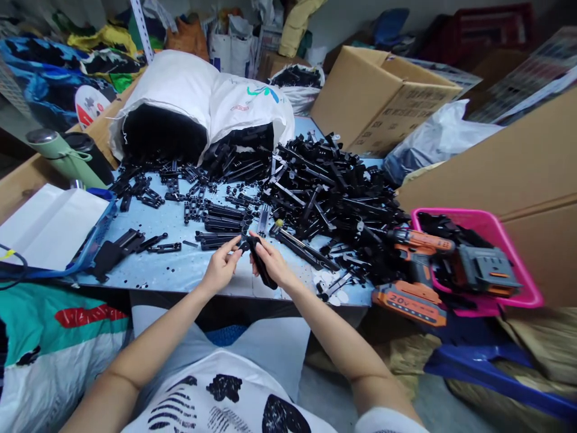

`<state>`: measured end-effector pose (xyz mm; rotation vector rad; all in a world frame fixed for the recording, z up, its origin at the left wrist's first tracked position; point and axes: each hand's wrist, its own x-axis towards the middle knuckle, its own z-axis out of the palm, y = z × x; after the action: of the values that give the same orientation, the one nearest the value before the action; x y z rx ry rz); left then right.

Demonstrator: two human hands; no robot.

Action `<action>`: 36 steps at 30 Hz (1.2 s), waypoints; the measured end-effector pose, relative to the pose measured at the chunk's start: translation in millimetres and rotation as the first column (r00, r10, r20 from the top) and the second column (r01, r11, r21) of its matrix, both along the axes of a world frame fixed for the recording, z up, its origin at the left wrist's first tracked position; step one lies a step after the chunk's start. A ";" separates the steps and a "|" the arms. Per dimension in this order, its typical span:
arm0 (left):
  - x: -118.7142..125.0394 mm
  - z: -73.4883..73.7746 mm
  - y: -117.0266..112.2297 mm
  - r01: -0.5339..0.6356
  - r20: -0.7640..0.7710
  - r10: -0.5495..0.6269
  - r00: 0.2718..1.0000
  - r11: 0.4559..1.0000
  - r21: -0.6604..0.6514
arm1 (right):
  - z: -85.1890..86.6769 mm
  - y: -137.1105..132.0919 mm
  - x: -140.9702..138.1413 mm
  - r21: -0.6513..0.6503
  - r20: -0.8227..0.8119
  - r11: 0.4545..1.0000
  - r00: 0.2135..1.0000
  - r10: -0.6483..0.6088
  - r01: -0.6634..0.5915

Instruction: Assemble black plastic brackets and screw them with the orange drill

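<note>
My right hand (271,263) is wrapped round a long black plastic part (262,264), which slants down toward the table's front edge. My left hand (222,264) pinches a small black piece (244,246) against the upper end of that part. Whether the two pieces are joined I cannot tell. Just beyond my hands lies a row of long black parts (224,218) side by side. A large heap of loose black parts (324,186) spreads to the right. Black flat pieces (118,249) rest on the left of the table.
Two white sacks (174,84) spill black parts at the back. An orange cordless drill (417,264) sits at the right by a pink basket (532,288). A cardboard box (383,102) stands behind the heap. At left are a blue tray (92,234) and a green bottle (65,159).
</note>
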<state>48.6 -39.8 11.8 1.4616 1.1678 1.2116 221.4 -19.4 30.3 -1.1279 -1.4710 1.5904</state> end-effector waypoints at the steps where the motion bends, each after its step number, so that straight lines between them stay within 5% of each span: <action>1: -0.1 3.1 -2.2 -0.017 -0.059 0.020 0.998 0.999 0.047 | -2.0 -5.0 -2.5 -0.011 -0.050 1.000 0.999 -0.005 0.005; 6: -1.0 11.0 -8.2 0.016 -0.281 0.044 0.959 0.978 0.207 | -4.2 -3.2 -1.3 0.037 -0.083 0.999 0.996 -0.018 0.021; 10: -2.1 12.8 -15.6 -0.010 -0.402 0.124 0.907 0.962 0.274 | -2.8 -0.9 4.2 0.179 0.064 0.980 0.995 0.076 -0.086; 17: -11.7 18.3 -17.7 0.109 -0.603 0.146 0.784 0.924 0.366 | 12.3 0.8 18.9 0.366 0.360 0.895 0.926 0.117 -0.255; 22: -15.2 15.7 -15.9 0.160 -0.628 0.102 0.771 0.924 0.346 | 19.1 5.6 22.6 0.504 0.491 0.765 0.862 0.129 -0.401; 24: -8.9 12.8 -17.3 0.107 -0.559 0.131 0.819 0.922 0.373 | 14.6 0.9 15.9 0.502 0.452 0.787 0.884 0.116 -0.359; 29: 10.7 9.0 -19.9 -0.170 -0.322 0.334 0.886 0.880 0.444 | 0.5 -19.2 -12.1 0.400 0.279 0.916 0.955 -0.101 -0.020; 36: -6.6 16.4 -8.4 -0.033 -0.359 0.198 0.912 0.908 0.418 | -7.7 -26.8 -25.6 0.368 0.233 0.929 0.962 -0.143 0.049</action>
<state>42.0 -48.1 28.2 2.0469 1.3396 1.3362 195.8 -46.2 22.6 -1.1972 -1.7577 1.0766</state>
